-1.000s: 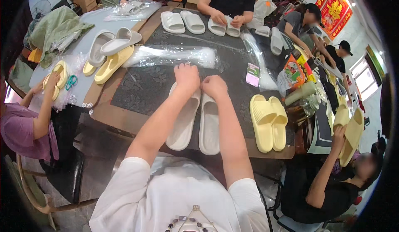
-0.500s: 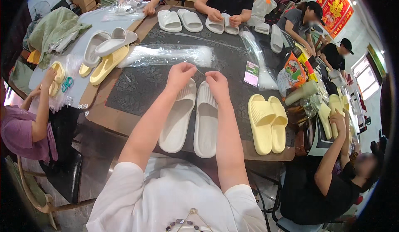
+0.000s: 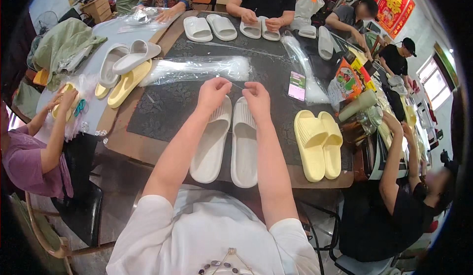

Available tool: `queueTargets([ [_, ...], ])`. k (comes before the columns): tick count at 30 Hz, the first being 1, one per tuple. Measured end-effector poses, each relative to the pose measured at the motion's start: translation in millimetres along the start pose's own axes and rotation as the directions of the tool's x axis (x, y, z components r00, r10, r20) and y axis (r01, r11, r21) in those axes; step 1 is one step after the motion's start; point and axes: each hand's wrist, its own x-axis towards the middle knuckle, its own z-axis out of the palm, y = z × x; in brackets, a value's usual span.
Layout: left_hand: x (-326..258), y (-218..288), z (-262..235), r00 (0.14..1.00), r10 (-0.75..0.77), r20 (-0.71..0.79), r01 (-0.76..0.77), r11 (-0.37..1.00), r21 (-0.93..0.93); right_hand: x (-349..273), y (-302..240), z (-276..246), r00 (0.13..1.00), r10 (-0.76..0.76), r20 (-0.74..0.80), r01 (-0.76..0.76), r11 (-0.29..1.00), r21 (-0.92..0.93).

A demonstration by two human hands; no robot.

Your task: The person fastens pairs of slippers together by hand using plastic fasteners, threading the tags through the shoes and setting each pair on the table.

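Note:
A thin, pale plastic strand [image 3: 237, 85] stretches between my two hands. My left hand [image 3: 213, 95] pinches one end, above the strap of the left grey-white slipper [image 3: 211, 152]. At the other end, my right hand [image 3: 257, 98] pinches too, over the strap of the right grey-white slipper [image 3: 244, 154]. Both slippers lie side by side, heels toward me, at the table's near edge. My hands partly hide their toe ends. To the right sits a pair of yellow slippers [image 3: 310, 152], one overlapping the other.
Clear bags of thin strands [image 3: 197, 70] lie beyond my hands. A phone [image 3: 297, 86] and lidded jar [image 3: 362, 124] stand right. Grey slippers [image 3: 133, 58] rest on a yellow one [image 3: 129, 85] at left. Co-workers sit around the table, one handling slippers [image 3: 251, 28] opposite.
My hands stay pinched on the strand, almost in place. The co-worker at left now has both hands up at a yellow slipper. At right, another person's hands have shifted.

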Motion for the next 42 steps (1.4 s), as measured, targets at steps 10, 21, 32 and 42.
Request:
queueTargets([
  [10, 4.7, -10.6, 4.0, 1.0, 0.024, -0.002, -0.024, 0.998, -0.055, -3.9, -15.4, 1.2, 0.995, -0.004, -0.103, 0.017, 0.992, 0.127],
  [21, 6.1, -12.0, 3.5, 0.996, 0.05, 0.076, -0.04, 0.99, -0.135, -1.3, -10.2, 2.2, 0.998, -0.042, -0.043, 0.05, 0.981, 0.187],
  [32, 6.3, -10.6, 3.3, 0.994, 0.005, 0.11, 0.017, 0.98, -0.198, -3.5, -13.4, 1.2, 0.995, -0.072, -0.074, 0.082, 0.988, 0.133],
  [42, 5.1, -7.1, 2.0, 0.992, 0.014, 0.126, 0.013, 0.977, -0.211, -3.2, -13.0, 0.7, 0.998, -0.05, -0.048, 0.057, 0.987, 0.149],
])
